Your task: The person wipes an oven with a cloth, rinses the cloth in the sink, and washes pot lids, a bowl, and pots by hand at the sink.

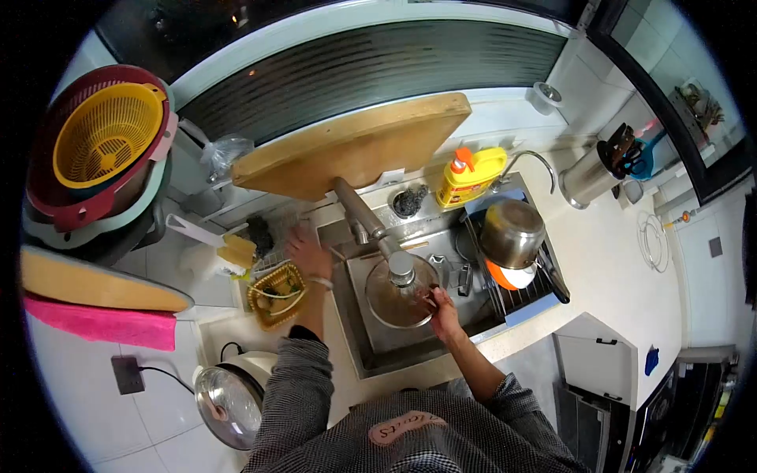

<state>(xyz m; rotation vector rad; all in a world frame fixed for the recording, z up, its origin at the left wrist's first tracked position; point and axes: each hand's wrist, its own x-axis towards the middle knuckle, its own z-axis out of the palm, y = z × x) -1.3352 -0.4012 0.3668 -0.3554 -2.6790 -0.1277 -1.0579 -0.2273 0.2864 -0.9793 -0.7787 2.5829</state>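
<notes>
In the head view, my right hand (pixel 446 317) grips the right edge of a round, metal-rimmed thing that looks like a glass pot lid (pixel 384 303). It is held over the sink (pixel 347 327), under the faucet (pixel 400 264), and water seems to run onto it. My left hand (pixel 307 254) reaches past the sink's left edge, its fingers stretched out and somewhat blurred. Nothing shows in it. Close by are a wire rack (pixel 276 246), a dark scrubber (pixel 259 233) and a yellow basket (pixel 274 314) with food scraps in it.
A steel pot (pixel 512 234) and an orange bowl (pixel 500 276) sit on the drying rack (pixel 505 298). Behind the sink stand a wooden cutting board (pixel 355 146) and a yellow detergent bottle (pixel 471 180). At lower left is a cooker with a glass lid (pixel 229 402); colanders (pixel 110 134) are stacked above.
</notes>
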